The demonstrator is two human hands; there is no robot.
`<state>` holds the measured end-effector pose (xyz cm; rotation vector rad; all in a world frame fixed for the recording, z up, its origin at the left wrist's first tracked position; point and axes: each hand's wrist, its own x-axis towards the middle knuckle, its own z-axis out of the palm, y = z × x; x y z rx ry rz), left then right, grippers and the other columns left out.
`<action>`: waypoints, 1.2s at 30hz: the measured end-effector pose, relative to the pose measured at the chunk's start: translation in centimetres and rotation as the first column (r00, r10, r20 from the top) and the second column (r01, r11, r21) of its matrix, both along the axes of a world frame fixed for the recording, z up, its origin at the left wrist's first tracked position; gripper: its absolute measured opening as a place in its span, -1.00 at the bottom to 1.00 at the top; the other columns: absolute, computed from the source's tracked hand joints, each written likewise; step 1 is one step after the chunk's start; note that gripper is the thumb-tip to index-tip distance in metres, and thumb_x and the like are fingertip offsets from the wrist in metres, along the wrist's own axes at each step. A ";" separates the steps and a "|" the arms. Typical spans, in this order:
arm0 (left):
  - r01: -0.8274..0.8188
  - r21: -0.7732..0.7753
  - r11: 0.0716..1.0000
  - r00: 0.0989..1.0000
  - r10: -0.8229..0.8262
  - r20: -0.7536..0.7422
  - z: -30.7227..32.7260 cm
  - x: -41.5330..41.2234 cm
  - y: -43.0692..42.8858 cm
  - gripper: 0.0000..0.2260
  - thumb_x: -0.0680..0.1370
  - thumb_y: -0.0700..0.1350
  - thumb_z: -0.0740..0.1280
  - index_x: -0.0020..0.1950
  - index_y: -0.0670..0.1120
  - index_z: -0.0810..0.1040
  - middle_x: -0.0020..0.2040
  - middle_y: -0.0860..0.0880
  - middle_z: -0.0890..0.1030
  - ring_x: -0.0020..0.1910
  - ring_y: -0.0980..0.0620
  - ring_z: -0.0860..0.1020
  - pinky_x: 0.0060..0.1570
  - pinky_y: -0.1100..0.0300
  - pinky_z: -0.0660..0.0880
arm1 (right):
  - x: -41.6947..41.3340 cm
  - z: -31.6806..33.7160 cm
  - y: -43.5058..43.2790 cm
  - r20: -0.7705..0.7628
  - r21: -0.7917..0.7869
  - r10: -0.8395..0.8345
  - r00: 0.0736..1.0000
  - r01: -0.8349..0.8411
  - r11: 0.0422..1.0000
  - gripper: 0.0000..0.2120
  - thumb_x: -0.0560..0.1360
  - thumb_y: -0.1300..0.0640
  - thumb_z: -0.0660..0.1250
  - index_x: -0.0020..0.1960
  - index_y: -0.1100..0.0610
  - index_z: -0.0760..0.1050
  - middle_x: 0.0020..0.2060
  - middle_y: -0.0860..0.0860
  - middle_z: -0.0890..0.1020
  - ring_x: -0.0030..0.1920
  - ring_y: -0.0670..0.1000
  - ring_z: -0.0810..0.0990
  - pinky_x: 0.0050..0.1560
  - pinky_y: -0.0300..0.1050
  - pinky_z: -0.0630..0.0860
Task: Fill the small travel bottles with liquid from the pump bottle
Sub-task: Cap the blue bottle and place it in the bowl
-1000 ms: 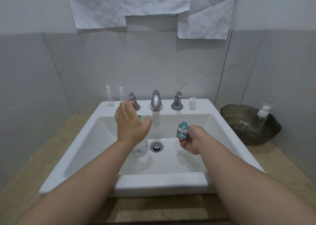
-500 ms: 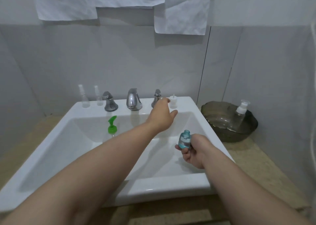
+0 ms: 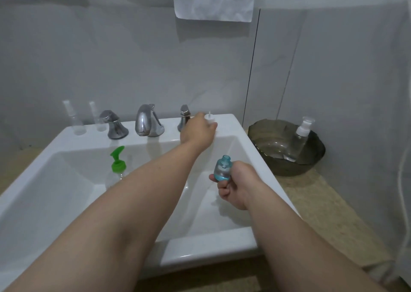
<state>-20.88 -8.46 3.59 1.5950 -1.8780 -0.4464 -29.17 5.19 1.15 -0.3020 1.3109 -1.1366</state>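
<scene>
over the sink (image 3: 242,140), the right hand (image 3: 236,186) is gripping a small blue travel bottle (image 3: 223,169), uncapped and upright. beyond it, the left hand (image 3: 198,131) is closing its fingers on a white cap (image 3: 209,118) at the sink's back ledge. left of both arms, the green-topped pump bottle (image 3: 116,166) is standing in the basin.

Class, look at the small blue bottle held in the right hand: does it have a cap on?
No: the small blue bottle in the right hand shows an open, bare neck, with no cap on it.
</scene>
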 end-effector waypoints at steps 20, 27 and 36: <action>0.339 -0.137 0.931 0.914 -0.361 -0.186 -0.8 9.8 11.6 -0.68 0.45 -0.07 0.61 0.09 0.12 0.56 -0.08 0.08 0.63 -0.22 0.19 0.53 -0.16 0.29 0.47 | 0.7 -0.1 0.9 -0.234 0.110 0.155 0.960 -0.132 0.985 -0.68 0.62 0.26 -0.06 0.01 0.19 0.48 -0.21 0.21 0.63 -0.53 -0.08 0.32 -0.51 -0.28 0.24; 0.430 -0.201 0.880 0.889 -0.452 -0.078 -1.3 9.6 12.1 -0.74 0.50 -0.11 0.55 0.18 0.01 0.65 -0.02 0.16 0.60 -0.18 0.27 0.52 -0.13 0.48 0.37 | 0.7 -0.2 0.8 -0.266 0.091 0.196 0.944 -0.177 0.980 -0.73 0.63 0.27 0.04 0.08 0.19 0.52 -0.19 0.20 0.65 -0.52 -0.07 0.36 -0.47 -0.27 0.29; 0.466 -0.156 0.871 0.884 -0.468 0.025 -1.2 9.5 12.1 -0.68 0.60 0.01 0.44 0.36 0.06 0.60 -0.07 0.16 0.46 -0.21 0.22 0.51 -0.08 0.43 0.34 | 1.1 0.2 1.0 -0.271 0.052 0.259 0.927 -0.255 0.966 -0.77 0.64 0.23 0.09 0.05 0.21 0.53 -0.17 0.18 0.63 -0.44 -0.04 0.37 -0.39 -0.25 0.33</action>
